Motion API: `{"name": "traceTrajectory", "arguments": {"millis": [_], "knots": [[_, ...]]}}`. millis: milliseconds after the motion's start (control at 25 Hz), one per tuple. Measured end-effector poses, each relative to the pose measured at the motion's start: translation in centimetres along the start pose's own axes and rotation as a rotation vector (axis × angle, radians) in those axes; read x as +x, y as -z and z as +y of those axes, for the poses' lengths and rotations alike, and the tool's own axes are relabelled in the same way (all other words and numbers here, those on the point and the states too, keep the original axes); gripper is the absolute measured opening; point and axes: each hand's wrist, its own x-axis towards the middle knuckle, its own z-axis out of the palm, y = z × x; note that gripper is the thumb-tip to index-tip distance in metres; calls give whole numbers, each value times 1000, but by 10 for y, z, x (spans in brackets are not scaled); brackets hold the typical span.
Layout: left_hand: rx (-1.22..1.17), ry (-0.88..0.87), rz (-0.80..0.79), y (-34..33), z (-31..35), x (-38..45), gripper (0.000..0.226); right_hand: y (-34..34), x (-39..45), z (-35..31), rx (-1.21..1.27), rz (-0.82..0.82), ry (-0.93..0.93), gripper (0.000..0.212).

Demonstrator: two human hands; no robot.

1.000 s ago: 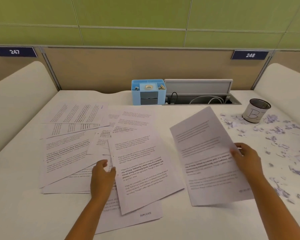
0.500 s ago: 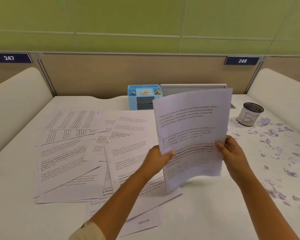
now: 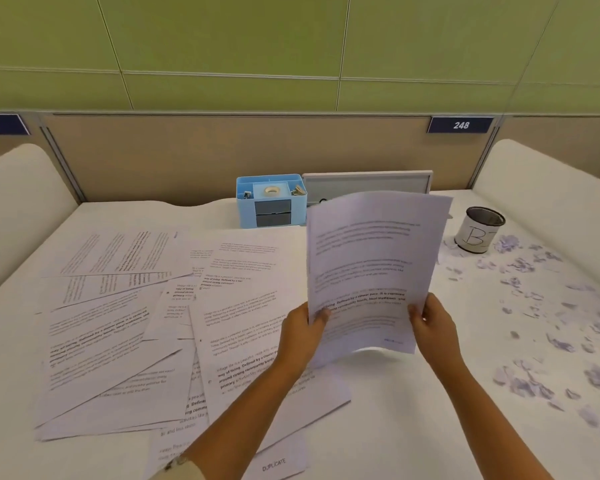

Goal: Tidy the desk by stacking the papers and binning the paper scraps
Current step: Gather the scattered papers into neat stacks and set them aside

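1. Held upright at centre-right of the frame: a printed sheet, pinched at its lower left edge by the left hand and at its lower right edge by the right hand, fingers of both curled round the paper, bottom edge bowed just above the desk.
2. Spread across the left and centre of the frame: the loose papers, overlapping at odd angles, not yet stacked; one marked DUPLICATE at the bottom centre.
3. Strewn over the right side of the frame: the paper scraps, none binned yet, with the small tin bin standing at upper right, just beside the nearest scraps.
4. Likely trouble: a sheet gripped only at the bottom edges may flop forward or crease. Could also brush the blue organiser behind it if tilted back.
5. Further risk: laid down carelessly, may land askew on the pile, or waft nearby scraps further across the desk.
6. Against a second ago: then held by the right hand alone, slanting low over the desk, left hand resting on the pile; now raised, squared up, gripped on both sides.
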Motion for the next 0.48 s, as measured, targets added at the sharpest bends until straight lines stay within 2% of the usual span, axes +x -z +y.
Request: {"name": "traceTrajectory", "arguments": {"millis": [80,200,360,480], "knots": [[-34,5,91,10,-1,0,23,-4,2,-14,-19,0,47,23],[-27,23,237,33,-2,-5,20,-21,5,-32,-24,-177,84,27],[-16,158,375,67,-32,-23,23,-70,-5,-32,-114,-412,20,29],[100,275,399,86,-56,-34,19,-101,-17,-28,-125,-519,-66,30]]}}
